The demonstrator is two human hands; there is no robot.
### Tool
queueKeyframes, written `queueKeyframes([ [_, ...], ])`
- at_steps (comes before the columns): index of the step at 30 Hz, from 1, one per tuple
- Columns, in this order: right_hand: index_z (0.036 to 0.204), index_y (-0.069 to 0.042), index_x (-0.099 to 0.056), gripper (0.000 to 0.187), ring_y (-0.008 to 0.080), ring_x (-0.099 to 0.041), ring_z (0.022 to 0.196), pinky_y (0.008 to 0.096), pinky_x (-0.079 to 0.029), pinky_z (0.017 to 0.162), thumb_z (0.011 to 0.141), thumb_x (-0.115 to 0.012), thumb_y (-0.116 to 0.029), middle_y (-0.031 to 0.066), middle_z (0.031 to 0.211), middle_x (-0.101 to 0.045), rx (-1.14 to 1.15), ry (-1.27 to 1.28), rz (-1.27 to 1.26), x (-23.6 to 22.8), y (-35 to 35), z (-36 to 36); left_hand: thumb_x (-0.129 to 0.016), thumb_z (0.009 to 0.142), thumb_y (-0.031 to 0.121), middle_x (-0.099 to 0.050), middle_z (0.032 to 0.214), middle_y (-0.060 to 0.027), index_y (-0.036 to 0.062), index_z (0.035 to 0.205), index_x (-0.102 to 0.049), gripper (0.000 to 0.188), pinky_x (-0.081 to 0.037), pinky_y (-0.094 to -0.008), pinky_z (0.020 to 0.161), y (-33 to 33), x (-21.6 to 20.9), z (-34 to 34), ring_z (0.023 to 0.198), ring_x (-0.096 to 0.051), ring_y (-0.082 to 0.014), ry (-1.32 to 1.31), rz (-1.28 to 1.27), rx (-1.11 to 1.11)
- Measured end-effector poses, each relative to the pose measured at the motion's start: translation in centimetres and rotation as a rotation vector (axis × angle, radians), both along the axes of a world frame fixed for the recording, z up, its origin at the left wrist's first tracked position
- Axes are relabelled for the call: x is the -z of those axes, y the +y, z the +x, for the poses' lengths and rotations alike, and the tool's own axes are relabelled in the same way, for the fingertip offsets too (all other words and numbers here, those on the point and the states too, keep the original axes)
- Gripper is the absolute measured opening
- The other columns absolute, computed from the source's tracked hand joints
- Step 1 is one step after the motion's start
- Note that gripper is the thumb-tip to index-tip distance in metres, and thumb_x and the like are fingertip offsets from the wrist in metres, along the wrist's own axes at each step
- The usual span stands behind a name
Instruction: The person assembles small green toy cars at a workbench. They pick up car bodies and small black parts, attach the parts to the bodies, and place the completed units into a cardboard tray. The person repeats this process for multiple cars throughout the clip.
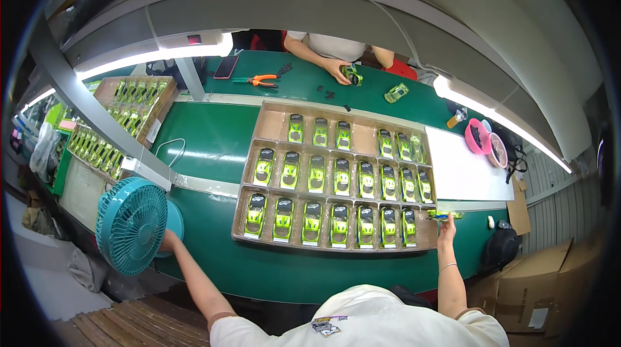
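Observation:
My right hand [446,230] grips a bright green toy car body [446,215] at the right end of the tray's near row. Beneath and left of it, a brown tray [275,124] holds rows of green car bodies with dark tops, such as one car body [339,225] in the near row. The far row has bare spots at its left end and middle. At the far left of the bench, my left hand [169,241] is at a teal desk fan [131,225], beside its round base. The fan hides those fingers.
Across the bench, a co-worker's hand [339,71] holds a green car. Another car [396,93] lies nearby, with orange-handled pliers [262,80] and a phone [225,67]. Pink baskets [477,137] stand right. Filled trays [155,128] and a metal post [97,98] are left; lamps hang overhead.

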State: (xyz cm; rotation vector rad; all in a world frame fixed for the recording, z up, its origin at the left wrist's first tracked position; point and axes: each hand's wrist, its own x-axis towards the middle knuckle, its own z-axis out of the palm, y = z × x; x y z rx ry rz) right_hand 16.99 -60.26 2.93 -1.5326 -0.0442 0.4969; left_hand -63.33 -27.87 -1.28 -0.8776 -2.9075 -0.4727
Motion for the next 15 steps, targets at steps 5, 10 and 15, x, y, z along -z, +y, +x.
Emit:
queueKeyframes([
  [5,0.113,-0.011,-0.052,0.052,0.0173,-0.043,0.11,0.0358,-0.027,0.096,0.078,-0.06,-0.048,0.0024,0.114,-0.053,-0.071,0.18,0.026,1.2,-1.0,0.5,-0.057,0.083,0.02,-0.052,0.114,-0.0196,-0.0053,0.117,-0.044,0.044,-0.035,-0.0481,0.093,-6.4,-0.3,15.7,0.107,-0.049,-0.0371,0.124,0.844,0.359],
  [10,0.113,-0.011,-0.051,0.046,0.0193,-0.044,0.106,0.0357,-0.029,0.094,0.082,-0.057,-0.043,0.0035,0.111,-0.053,-0.286,0.229,-0.022,-0.8,-0.7,0.4,-0.058,0.081,0.025,-0.062,0.095,-0.0182,0.0048,0.105,-0.06,0.031,-0.045,-0.0412,0.077,-6.0,-3.5,22.8,0.088,-0.059,-0.0349,-0.457,0.16,0.727],
  [15,0.115,-0.011,-0.051,0.044,0.0191,-0.045,0.103,0.0354,-0.032,0.091,0.083,-0.055,-0.042,0.002,0.108,-0.056,-0.437,0.243,-0.015,-0.8,-0.3,0.5,-0.057,0.081,0.027,-0.063,0.081,-0.0181,0.0099,0.096,-0.065,0.024,-0.046,-0.0446,0.067,-5.8,-2.4,21.8,0.076,-0.06,-0.0377,-0.317,0.215,0.773],
])
